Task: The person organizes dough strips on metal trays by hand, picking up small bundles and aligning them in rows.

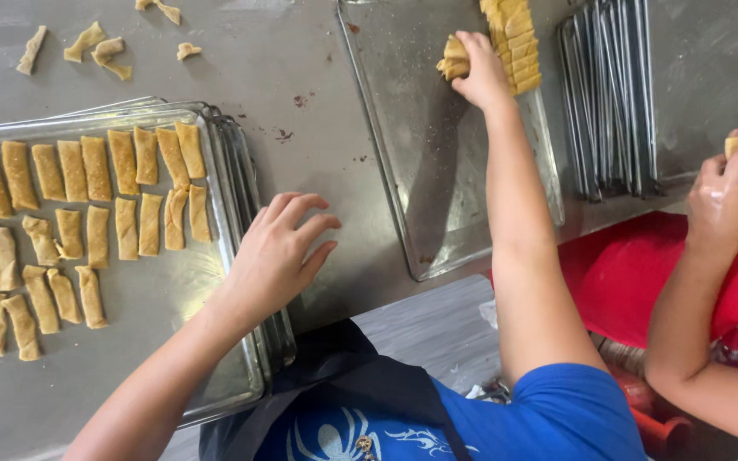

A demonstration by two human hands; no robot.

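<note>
My left hand [279, 252] rests with fingers spread on the right edge of a stack of metal trays [241, 358]; it holds nothing. The top tray carries rows of flat tan dough strips [96, 196]. My right hand [482, 72] reaches far forward and grips a small bundle of dough strips [453, 60] at the end of a stacked row of dough pieces [514, 43] on a second metal tray [420, 171].
A few loose dough scraps [96, 47] lie on the steel table at the back left. A stack of metal racks [612, 94] stands at the right. A co-worker in red [642, 265] holds a dough piece [732, 145] in both hands.
</note>
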